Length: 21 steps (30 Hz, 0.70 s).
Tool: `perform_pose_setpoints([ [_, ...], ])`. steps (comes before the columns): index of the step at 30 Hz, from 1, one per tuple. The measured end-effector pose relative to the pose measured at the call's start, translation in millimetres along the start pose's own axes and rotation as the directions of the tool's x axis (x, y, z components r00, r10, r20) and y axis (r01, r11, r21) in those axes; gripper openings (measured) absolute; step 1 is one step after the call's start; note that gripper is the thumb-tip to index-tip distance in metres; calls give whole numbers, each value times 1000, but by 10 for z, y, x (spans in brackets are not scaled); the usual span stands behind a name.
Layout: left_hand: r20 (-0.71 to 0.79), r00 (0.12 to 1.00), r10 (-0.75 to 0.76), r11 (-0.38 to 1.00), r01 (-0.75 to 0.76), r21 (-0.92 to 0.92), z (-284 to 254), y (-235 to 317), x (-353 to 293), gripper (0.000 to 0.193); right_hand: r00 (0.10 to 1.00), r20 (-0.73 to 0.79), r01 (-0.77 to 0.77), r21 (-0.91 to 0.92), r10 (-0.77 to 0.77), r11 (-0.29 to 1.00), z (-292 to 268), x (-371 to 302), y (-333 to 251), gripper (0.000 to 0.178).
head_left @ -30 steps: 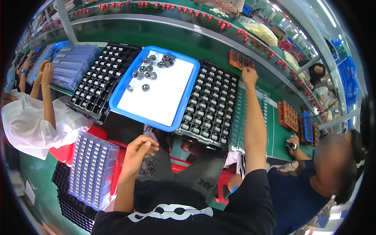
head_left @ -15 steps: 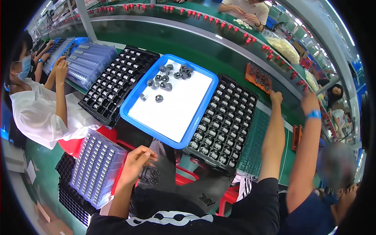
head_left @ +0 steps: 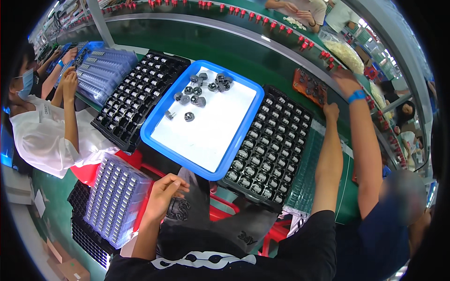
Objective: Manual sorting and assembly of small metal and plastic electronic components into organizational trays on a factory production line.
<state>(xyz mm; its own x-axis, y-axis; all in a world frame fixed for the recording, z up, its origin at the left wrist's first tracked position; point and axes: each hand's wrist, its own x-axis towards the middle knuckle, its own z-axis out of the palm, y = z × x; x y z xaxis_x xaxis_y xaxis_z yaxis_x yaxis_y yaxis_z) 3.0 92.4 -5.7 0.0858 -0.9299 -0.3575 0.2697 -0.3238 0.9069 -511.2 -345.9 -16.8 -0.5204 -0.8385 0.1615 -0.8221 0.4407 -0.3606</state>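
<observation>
My right hand [head_left: 331,111] reaches far forward, fingers closed on the near end of an orange tray [head_left: 311,89] that carries several small dark parts. Close to my body, my left hand [head_left: 166,191] hangs in the air with loosely bent fingers and nothing visible in it. Ahead of it lies a blue-rimmed tray [head_left: 206,175] with a white bottom. Several dark round parts with short stems [head_left: 189,116] are scattered in its far half. To its right, a black compartment tray [head_left: 267,150] holds rows of black parts with silvery middles.
Another filled black tray [head_left: 143,89] stands left, beside stacked clear trays [head_left: 105,70]. A co-worker's arm with a blue wristband [head_left: 356,96] reaches in at the right; a masked person [head_left: 44,131] works at left. Red pieces [head_left: 266,21] line the far rail. A clear tray stack [head_left: 115,201] stands low left.
The co-worker's arm with the blue wristband has swung left and farther forward, toward the far rail. My right hand stays at the orange tray, and my left hand has barely moved.
</observation>
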Motion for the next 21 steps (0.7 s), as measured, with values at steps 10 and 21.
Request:
perform_pose_setpoints([
  [10, 3, 1000, 19, 999, -19, -32, 58, 135, 121, 17, 998, 41, 56, -74, -53, 996, 95, 352, -96, 55],
  [21, 412, 792, 451, 757, -584, 294, 1878, 1570, 2741, 24, 994, 56, 85, 81, -90, 993, 267, 81, -305, 39],
])
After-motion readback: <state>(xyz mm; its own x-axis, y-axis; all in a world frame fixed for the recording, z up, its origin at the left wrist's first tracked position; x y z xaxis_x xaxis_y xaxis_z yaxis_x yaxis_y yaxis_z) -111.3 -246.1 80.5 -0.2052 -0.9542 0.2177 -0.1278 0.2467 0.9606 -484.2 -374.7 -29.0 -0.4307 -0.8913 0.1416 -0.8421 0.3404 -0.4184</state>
